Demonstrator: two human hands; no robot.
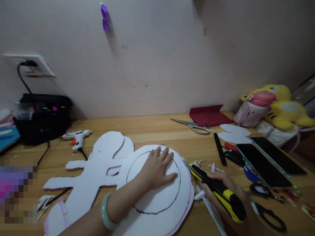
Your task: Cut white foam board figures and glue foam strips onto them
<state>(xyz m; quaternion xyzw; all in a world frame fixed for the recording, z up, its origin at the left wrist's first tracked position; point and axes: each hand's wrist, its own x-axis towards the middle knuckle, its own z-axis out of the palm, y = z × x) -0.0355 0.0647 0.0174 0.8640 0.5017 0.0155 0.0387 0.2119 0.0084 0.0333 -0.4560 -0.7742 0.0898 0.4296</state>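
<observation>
My left hand (156, 168) lies flat with fingers spread on a white round cut-out (169, 206) that has a black circle drawn on it and a pink line along its edge. A pale green bangle (106, 211) sits on that wrist. My right hand (227, 193) is closed around a yellow and black utility knife (216, 190), whose tip points at the cut-out's right edge. A white figure-shaped cut-out (98, 170) lies to the left, touching the round one. Small white offcuts (213, 167) lie by the knife.
On the wooden table: a hot glue gun (78, 137), a black case (41, 123) plugged into the wall socket, silver scissors (194, 126), a red folded card (209, 115), a black marker (220, 149), two phones (264, 164), black-handled scissors (269, 214), and a yellow plush toy (280, 105).
</observation>
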